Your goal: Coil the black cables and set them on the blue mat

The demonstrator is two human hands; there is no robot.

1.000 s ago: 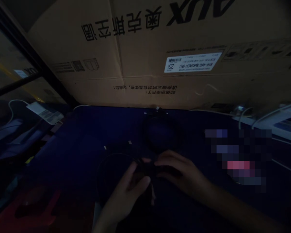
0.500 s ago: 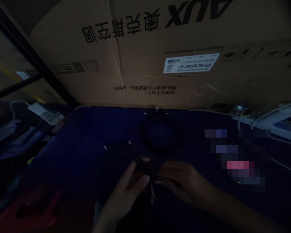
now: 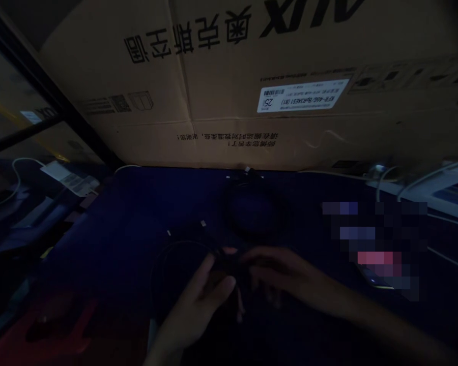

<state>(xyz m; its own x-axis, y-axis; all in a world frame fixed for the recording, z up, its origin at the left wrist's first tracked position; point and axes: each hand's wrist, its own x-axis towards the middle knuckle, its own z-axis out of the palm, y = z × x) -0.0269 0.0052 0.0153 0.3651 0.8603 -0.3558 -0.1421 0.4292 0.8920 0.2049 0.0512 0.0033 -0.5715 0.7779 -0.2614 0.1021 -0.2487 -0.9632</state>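
The scene is very dark. My left hand (image 3: 202, 300) pinches a bundle of black cable (image 3: 229, 264) between thumb and fingers over a dark blue table surface (image 3: 137, 213). My right hand (image 3: 286, 279) is at the same bundle from the right, fingers curled on the cable and slightly blurred. A loop of this cable (image 3: 168, 264) lies to the left of my hands. Another black cable coil (image 3: 254, 211) lies just beyond my hands, apart from them.
A large cardboard box (image 3: 252, 86) with printed characters and a white label stands along the table's far edge. A white power strip (image 3: 70, 178) and white cords lie at the left. White cables (image 3: 423, 183) run at the right. A red object (image 3: 41, 330) sits at the lower left.
My right hand has shifted slightly on the bundle and its fingers have moved; my left hand has stayed nearly still. The view has tilted up a little.
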